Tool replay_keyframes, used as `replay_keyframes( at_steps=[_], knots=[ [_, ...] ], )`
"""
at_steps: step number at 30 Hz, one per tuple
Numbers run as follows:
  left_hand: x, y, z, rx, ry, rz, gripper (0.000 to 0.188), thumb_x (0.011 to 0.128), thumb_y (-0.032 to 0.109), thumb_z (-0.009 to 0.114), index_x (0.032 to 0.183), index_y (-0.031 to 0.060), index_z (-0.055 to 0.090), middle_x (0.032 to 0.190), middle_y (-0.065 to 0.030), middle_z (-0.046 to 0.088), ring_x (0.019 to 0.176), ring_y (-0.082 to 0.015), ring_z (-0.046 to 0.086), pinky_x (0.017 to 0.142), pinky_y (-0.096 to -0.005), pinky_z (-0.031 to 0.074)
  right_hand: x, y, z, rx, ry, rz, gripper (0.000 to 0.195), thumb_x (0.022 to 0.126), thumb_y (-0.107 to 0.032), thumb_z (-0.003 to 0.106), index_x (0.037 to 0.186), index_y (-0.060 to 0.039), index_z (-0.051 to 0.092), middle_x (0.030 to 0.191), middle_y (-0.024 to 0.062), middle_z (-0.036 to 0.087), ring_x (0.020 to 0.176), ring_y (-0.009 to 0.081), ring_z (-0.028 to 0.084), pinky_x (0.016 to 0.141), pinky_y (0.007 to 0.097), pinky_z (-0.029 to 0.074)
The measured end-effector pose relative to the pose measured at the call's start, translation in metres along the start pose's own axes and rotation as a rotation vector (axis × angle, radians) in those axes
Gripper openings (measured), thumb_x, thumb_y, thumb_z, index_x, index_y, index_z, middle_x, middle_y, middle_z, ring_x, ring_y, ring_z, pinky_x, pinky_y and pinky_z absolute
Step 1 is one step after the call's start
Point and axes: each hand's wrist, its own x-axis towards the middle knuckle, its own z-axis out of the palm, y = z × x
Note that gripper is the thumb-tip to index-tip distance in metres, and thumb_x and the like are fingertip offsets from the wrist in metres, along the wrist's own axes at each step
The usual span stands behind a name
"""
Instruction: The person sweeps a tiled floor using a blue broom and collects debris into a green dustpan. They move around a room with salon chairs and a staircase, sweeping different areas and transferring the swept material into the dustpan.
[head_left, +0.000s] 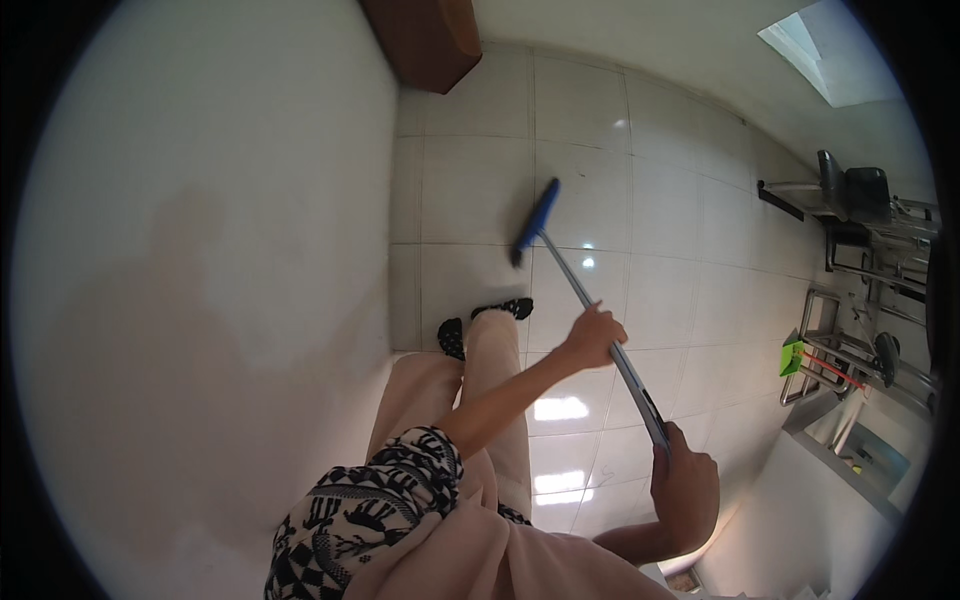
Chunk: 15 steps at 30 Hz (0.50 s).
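A push broom with a blue head (538, 219) and a grey metal handle (570, 271) slants across the view. Its dark bristles are by the light floor tiles (667, 292), ahead of my feet. My left hand (595, 339) grips the handle around its middle. Farther up, near the handle's top end, my right hand (684, 480) is closed around it. The fingers of both hands are partly hidden by the handle and the hands themselves. My feet, in black patterned socks (504, 308), stand on the tiles beside the wall.
A white wall (225, 225) rises close on the left. Brown wooden furniture (439, 45) stands at the top. Along the right are metal-framed chairs (866, 187) with dark parts and a green dustpan (790, 358) with a red handle. A doorway lies at the lower right.
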Motion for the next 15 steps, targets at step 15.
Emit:
replay_keyframes(
  at_steps=[15],
  knots=[
    [0.083, -0.234, -0.024, 0.613, -0.101, -0.221, 0.01, 0.05, 0.009, 0.061, 0.055, 0.0151, 0.055, 0.064, -0.0065, 0.054, 0.076, -0.0243, 0.052, 0.094, -0.0454, 0.031, 0.239, -0.027, 0.084, 0.503, -0.088, -0.208, 0.036, 0.088, -0.019, 0.037, 0.123, -0.0194, 0.04, 0.073, 0.0217, 0.059, 0.068, 0.0362, 0.058, 0.06, 0.0465, 0.046]
  ],
)
